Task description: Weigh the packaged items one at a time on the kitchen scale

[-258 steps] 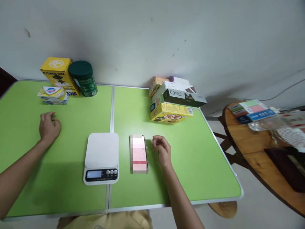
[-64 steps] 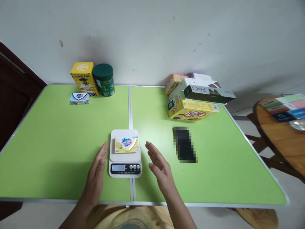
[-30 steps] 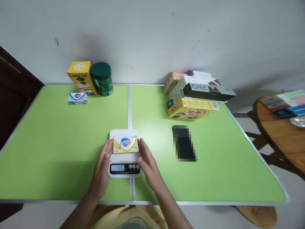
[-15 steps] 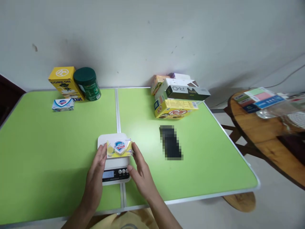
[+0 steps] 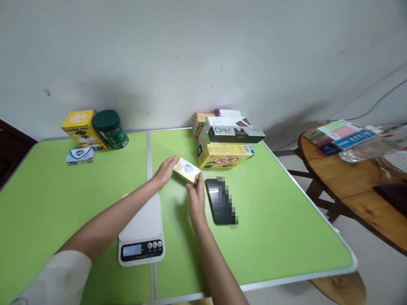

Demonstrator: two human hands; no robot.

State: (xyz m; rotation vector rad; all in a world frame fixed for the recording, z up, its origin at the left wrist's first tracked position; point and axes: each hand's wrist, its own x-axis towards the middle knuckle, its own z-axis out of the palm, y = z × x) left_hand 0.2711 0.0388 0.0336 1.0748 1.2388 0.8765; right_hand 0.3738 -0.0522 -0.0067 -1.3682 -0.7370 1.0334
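Note:
A yellow and white Safeguard soap box (image 5: 187,169) is held between both my hands, tilted and above the green table (image 5: 273,237). My left hand (image 5: 166,170) grips its left end, with the forearm crossing over the scale. On its right end is my right hand (image 5: 197,195), thumb toward me. The white kitchen scale (image 5: 144,222) has nothing resting on the visible part of its plate, and its display is lit. Just right of my right hand lies a dark phone (image 5: 214,201), partly pixelated.
At the back left stand a yellow box (image 5: 81,129), a green lidded canister (image 5: 110,129) and a white-blue soap box (image 5: 80,156). Several boxes are piled at the back right, a yellow carton (image 5: 225,156) in front. A round wooden table (image 5: 337,173) stands to the right.
My hands came in from both sides, closed on the yellow soap box on the scale and lifted it off, carrying it forward and right. The view has shifted.

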